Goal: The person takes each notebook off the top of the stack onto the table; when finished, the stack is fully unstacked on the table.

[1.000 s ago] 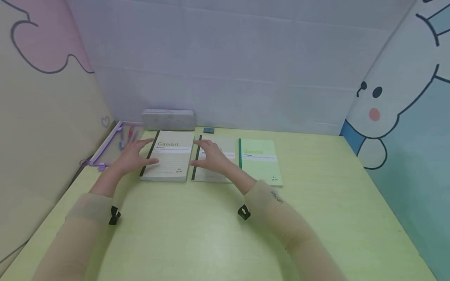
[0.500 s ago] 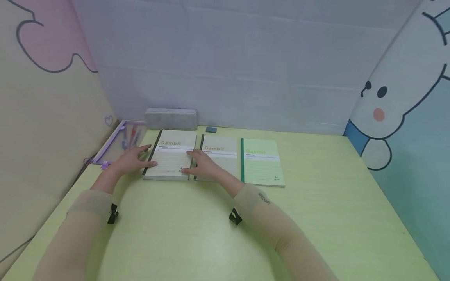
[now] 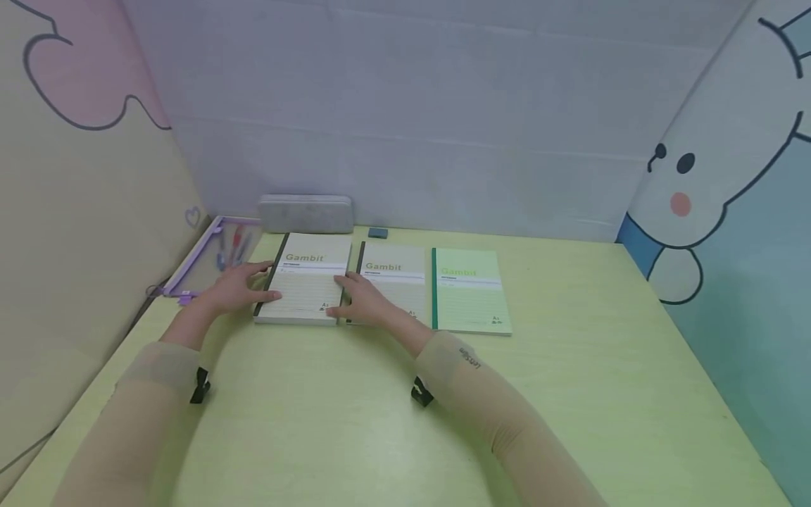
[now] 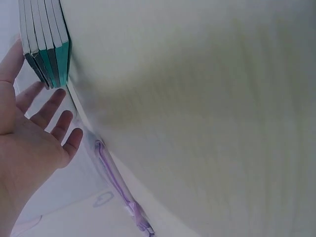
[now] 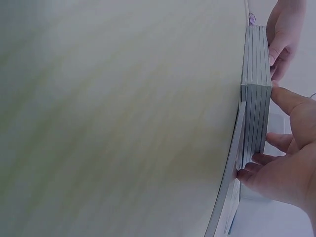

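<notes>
A stack of several notebooks (image 3: 306,287), with a pale "Gambit" cover on top, lies between both hands on the table. At its left spine edge is the left hand (image 3: 234,289), its thumb on the cover and its fingers spread loosely. The right hand (image 3: 367,301) touches the stack's right side, thumb on the cover near the front corner. In the left wrist view, dark and green spines (image 4: 52,64) show beside the relaxed fingers. In the right wrist view, the right hand's lower fingers rest along the stack's side (image 5: 254,113).
Right of the stack lie a grey notebook (image 3: 412,278), partly behind the right hand, and a green notebook (image 3: 472,296). Behind are a grey case (image 3: 306,213) and a small blue block (image 3: 378,233). A purple-edged clear pouch (image 3: 203,257) with pens lies far left on the table (image 3: 570,366).
The right hand has moved left, from beside the stack onto its right edge. The left hand stays at the left edge. The stack shows no clear movement.
</notes>
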`<state>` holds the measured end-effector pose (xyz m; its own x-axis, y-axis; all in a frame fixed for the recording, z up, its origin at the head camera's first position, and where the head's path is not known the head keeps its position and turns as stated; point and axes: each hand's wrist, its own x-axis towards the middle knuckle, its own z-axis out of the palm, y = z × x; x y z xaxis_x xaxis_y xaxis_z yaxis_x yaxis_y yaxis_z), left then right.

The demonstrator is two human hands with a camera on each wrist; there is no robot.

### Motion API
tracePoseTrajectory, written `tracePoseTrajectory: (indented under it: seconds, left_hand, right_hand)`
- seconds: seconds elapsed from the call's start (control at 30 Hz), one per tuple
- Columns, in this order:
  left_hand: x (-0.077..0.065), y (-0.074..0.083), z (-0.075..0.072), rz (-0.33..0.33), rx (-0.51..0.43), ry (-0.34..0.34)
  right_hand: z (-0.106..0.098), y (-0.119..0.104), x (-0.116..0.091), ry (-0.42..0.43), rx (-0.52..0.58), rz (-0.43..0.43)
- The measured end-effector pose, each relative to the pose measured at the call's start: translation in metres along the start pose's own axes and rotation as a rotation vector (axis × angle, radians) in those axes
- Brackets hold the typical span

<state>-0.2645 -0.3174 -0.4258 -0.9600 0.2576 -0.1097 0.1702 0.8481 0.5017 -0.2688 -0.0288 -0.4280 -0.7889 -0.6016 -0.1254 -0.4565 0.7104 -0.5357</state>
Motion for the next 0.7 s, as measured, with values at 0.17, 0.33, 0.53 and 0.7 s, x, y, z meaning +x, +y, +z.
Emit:
tracePoseTrajectory:
  seconds: [0.17,0.33,0.53,0.7]
  left_hand:
    - [-0.001,0.006,-0.001,0.026,0.004,0.005]
    - [0.000,0.009,-0.001,-0.012,0.025,-0.004]
    - [0.000,0.008,0.000,-0.017,0.013,-0.016]
    - [-0.001,0.011,0.002,-0.007,0.018,-0.002]
  right_hand:
    - [0.000,0.000,-0.001,-0.002,0.011,0.004]
    - [-0.001,0.002,-0.003,-0.008,0.042,0.004]
    - [-0.002,0.005,-0.005,-0.006,0.065,-0.011]
    - [-0.004,0.005,-0.008,0.027,0.068,-0.036]
